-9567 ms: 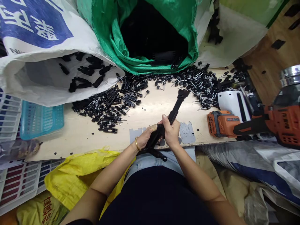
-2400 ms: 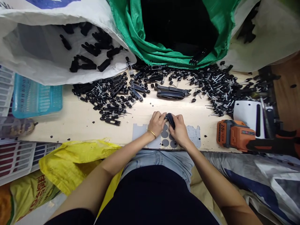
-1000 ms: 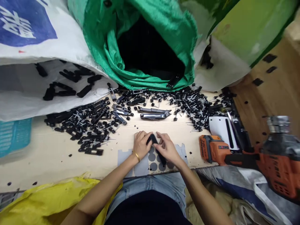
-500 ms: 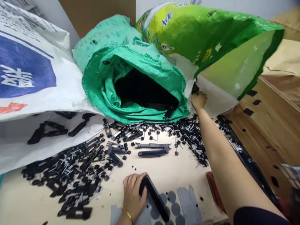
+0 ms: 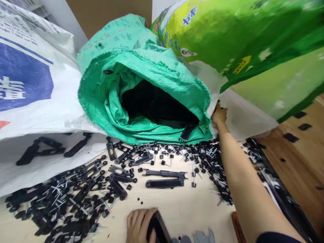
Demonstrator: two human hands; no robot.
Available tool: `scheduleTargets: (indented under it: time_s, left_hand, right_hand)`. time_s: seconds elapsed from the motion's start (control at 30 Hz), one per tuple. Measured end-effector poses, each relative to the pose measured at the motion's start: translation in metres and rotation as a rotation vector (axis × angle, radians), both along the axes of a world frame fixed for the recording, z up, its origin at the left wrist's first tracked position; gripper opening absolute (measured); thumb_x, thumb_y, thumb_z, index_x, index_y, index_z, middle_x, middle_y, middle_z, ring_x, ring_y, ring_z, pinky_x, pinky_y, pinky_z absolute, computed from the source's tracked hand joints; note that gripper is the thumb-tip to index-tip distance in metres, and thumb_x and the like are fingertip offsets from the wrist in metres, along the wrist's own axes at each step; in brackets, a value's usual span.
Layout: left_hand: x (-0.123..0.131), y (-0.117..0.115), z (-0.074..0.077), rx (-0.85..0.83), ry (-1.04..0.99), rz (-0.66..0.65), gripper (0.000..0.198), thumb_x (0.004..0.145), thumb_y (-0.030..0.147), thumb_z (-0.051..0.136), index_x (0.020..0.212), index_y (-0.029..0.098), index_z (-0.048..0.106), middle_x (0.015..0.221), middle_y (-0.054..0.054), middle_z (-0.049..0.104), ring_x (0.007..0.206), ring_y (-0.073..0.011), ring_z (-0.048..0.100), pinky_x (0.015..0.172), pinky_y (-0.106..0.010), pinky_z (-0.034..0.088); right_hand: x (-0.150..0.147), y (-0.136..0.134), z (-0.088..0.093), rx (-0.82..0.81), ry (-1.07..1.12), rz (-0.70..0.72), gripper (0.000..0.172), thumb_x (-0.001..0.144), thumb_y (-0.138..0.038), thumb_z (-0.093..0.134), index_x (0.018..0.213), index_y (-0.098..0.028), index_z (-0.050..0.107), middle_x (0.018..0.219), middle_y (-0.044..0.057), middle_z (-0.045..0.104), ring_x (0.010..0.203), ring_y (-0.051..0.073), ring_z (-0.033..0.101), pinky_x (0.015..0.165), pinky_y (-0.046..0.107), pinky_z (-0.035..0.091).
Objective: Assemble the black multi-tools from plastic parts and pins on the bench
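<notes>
At the lower edge my left hand (image 5: 139, 225) is closed around a long black plastic part (image 5: 160, 226), its fingers wrapped over the part's upper end. My right hand (image 5: 219, 115) reaches far forward, between the teal woven sack (image 5: 144, 67) and the green and yellow bag (image 5: 243, 44). It is at the edge of a whitish bag lining (image 5: 246, 114). Its fingertips are mostly hidden there, so what they touch does not show. Nearby, the teal sack's mouth gapes, with black plastic parts (image 5: 187, 131) inside.
Loose black parts with metal pins (image 5: 76, 199) cover the left of the table, and more pins (image 5: 210, 158) lie on the right. Two slim black pieces (image 5: 164, 183) lie mid-table. A white sack (image 5: 63, 111) stands left. An orange-red object (image 5: 238, 226) lies beside my right forearm.
The view has shifted, so the table things sit lower in it. My left hand still holds the black part. My right hand stays at the bag, its thumb now standing out more.
</notes>
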State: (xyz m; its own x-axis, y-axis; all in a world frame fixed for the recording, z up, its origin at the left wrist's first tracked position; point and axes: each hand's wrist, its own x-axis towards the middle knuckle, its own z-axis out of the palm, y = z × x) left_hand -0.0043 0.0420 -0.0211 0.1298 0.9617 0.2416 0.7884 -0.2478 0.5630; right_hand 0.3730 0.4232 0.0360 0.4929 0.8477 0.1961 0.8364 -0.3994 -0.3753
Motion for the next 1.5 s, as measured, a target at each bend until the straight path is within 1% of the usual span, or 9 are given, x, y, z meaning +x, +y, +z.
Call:
scheduleTargets:
  time_s: [0.17,0.33,0.53,0.7,0.8,0.9,1.03,1.2,1.5]
  left_hand:
    - [-0.001,0.005,0.019,-0.05,0.017,-0.085,0.031,0.081,0.015,0.045,0.107,0.022,0.06,0.09,-0.005,0.062,0.085,-0.0205,0.054,0.084,-0.036,0.038]
    - [0.0,0.007,0.029,-0.142,0.008,-0.077,0.028,0.082,0.018,0.048,0.107,0.021,0.059,0.087,-0.005,0.059,0.087,-0.022,0.054,0.083,-0.038,0.039]
    - [-0.016,-0.008,0.035,-0.059,0.046,0.087,0.057,0.076,0.013,0.049,0.133,0.012,0.039,0.112,-0.015,0.05,0.109,-0.0275,0.047,0.094,-0.044,0.036]
    - [-0.02,-0.002,0.058,0.04,0.299,-0.49,0.046,0.073,0.016,0.059,0.118,0.021,0.053,0.132,-0.014,0.043,0.124,-0.0303,0.038,0.104,-0.051,0.024]
    - [-0.008,0.014,0.068,-0.044,0.411,-0.695,0.018,0.076,0.019,0.062,0.094,0.018,0.059,0.111,-0.011,0.058,0.113,-0.0258,0.049,0.106,-0.049,0.023]
    - [0.001,0.018,0.077,-0.207,0.421,-0.641,0.016,0.079,0.018,0.06,0.094,0.016,0.055,0.092,-0.009,0.063,0.092,-0.0229,0.059,0.091,-0.04,0.04]
    - [-0.001,-0.006,0.085,-0.463,0.108,-0.364,0.026,0.085,0.036,0.052,0.101,0.016,0.05,0.074,-0.003,0.062,0.067,-0.0197,0.06,0.06,-0.027,0.043]
    - [0.002,-0.048,0.084,-0.638,-0.317,-0.239,0.023,0.085,0.038,0.049,0.091,0.017,0.057,0.072,0.0,0.063,0.067,-0.0168,0.061,0.061,-0.024,0.043]
    - [0.014,-0.069,0.097,-0.605,-0.267,-0.16,0.022,0.083,0.03,0.051,0.099,0.016,0.059,0.087,-0.006,0.069,0.08,-0.0215,0.065,0.071,-0.03,0.048]
  right_hand:
    - [-0.044,-0.107,0.028,-0.04,0.074,-0.076,0.053,0.077,-0.022,0.052,0.13,-0.02,0.046,0.106,0.016,0.051,0.092,0.027,0.056,0.081,0.043,0.043]
    - [-0.068,-0.203,0.053,0.296,0.158,-0.07,0.044,0.077,-0.022,0.051,0.12,-0.009,0.051,0.109,0.017,0.054,0.109,0.027,0.049,0.095,0.045,0.037]
    - [-0.119,-0.351,0.041,0.423,0.462,0.116,0.034,0.083,-0.035,0.047,0.111,-0.016,0.056,0.102,0.009,0.061,0.092,0.02,0.056,0.087,0.04,0.044]
    - [-0.148,-0.453,0.013,-0.021,-0.024,0.304,0.026,0.086,-0.029,0.043,0.095,-0.011,0.059,0.09,0.015,0.06,0.09,0.026,0.054,0.082,0.04,0.043]
    - [-0.149,-0.453,0.007,-0.239,-0.268,0.325,0.021,0.083,-0.027,0.045,0.087,-0.011,0.059,0.093,0.019,0.059,0.092,0.03,0.051,0.078,0.042,0.041]
    - [-0.14,-0.428,0.011,-0.336,-0.263,0.323,0.018,0.075,-0.022,0.051,0.086,-0.008,0.058,0.097,0.022,0.057,0.093,0.032,0.05,0.075,0.041,0.04]
    - [-0.139,-0.409,0.02,-0.296,0.409,0.275,0.017,0.07,-0.029,0.054,0.078,-0.014,0.056,0.081,0.01,0.06,0.079,0.023,0.053,0.071,0.035,0.042]
    - [-0.193,-0.423,0.039,-0.084,1.493,0.182,0.037,0.073,-0.053,0.057,0.077,-0.017,0.062,0.086,0.007,0.066,0.08,0.018,0.06,0.076,0.031,0.046]
    - [-0.242,-0.433,0.054,0.021,1.586,0.135,0.045,0.069,-0.055,0.064,0.05,-0.02,0.042,0.069,0.003,0.068,0.07,0.018,0.061,0.072,0.033,0.047]
